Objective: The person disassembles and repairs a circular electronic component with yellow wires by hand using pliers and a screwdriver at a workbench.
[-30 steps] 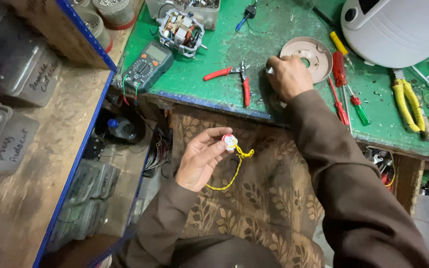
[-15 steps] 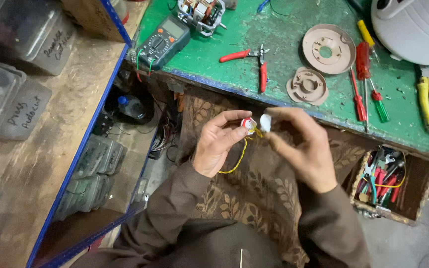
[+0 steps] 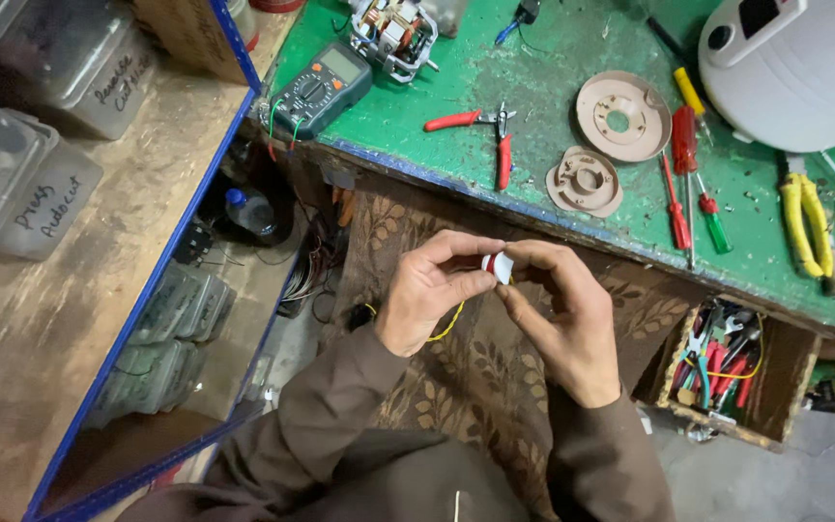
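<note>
— Below the near edge of the green workbench (image 3: 553, 58), over the lap, what are both hands doing?

— The left hand (image 3: 427, 295) and the right hand (image 3: 558, 319) meet on a small white and red part (image 3: 498, 266). Each pinches it between thumb and fingertips, so both grips are closed on that one piece, fingers curled, neither released.

— Why hold it there and not on the bench?

— My guess: it is small, and holding it close under the eyes with both hands steadies it. A yellow wire (image 3: 448, 324) hangs from it, looping under the left palm, and off the bench it can dangle freely.

— How does the part look?

— Tiny, mostly white with a red side, largely hidden by the fingertips. I cannot tell its exact shape.

— And on the bench?

— Near its front edge lie red-handled pliers (image 3: 480, 130), and to their right two round beige discs (image 3: 601, 145), the smaller nearer the edge. Beside those, red and green screwdrivers (image 3: 688, 184) point towards the edge. At the left corner sits a multimeter (image 3: 321, 89), with a small motor (image 3: 393, 34) behind it. Yellow-handled pliers (image 3: 809, 227) lie towards the right end, below a white appliance (image 3: 794, 68).

— Anything lower down?

— A box of tools (image 3: 727, 367) sits under the bench at the right, just beside the right wrist.
</note>
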